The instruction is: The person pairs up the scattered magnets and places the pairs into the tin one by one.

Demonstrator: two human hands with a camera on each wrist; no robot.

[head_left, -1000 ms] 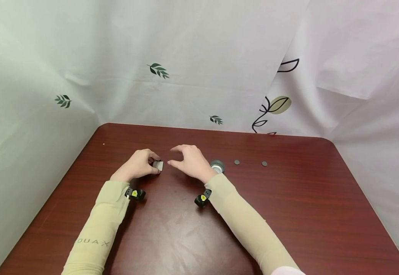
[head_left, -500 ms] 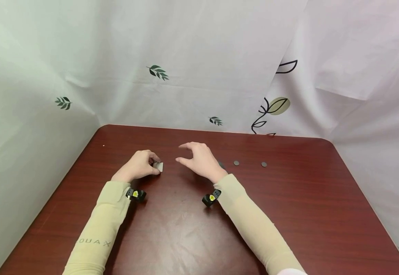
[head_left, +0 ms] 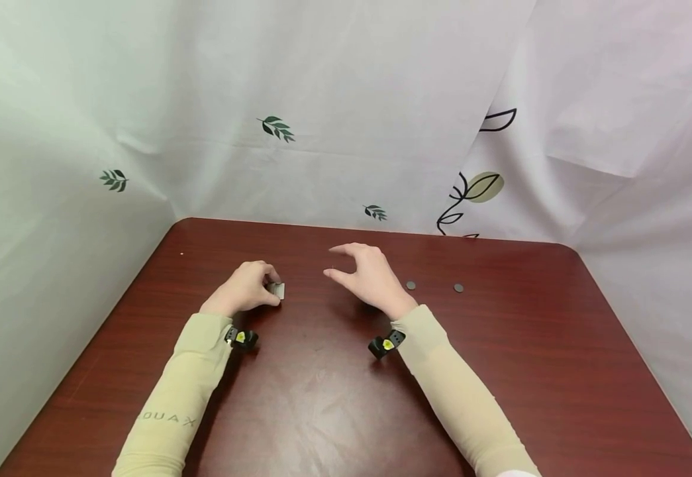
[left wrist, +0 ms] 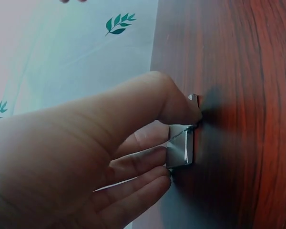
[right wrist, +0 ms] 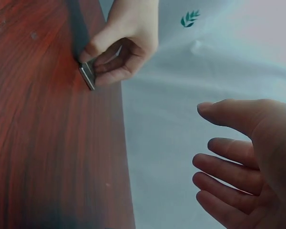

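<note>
My left hand (head_left: 246, 289) pinches a small silver-grey rectangular metal block (head_left: 279, 291) on the left part of the table. In the left wrist view the thumb covers the upper part of this shiny block (left wrist: 178, 151), while the other fingers lie behind it. The right wrist view shows the block's narrow edge (right wrist: 87, 76) under the thumb and fingers. My right hand (head_left: 374, 278) hovers to the right over the table, its thumb and fingers spread apart and holding nothing.
Two small dark round discs (head_left: 410, 285) (head_left: 458, 288) lie on the reddish-brown table (head_left: 536, 358) right of my right hand. A white cloth with leaf prints (head_left: 322, 165) hangs behind the table's far edge. Both wrists carry black cameras (head_left: 386, 344).
My right hand has moved right, away from the left hand, with its fingers spread. It now hides the round grey object seen beside it earlier. The left hand keeps its grip on the metal block.
</note>
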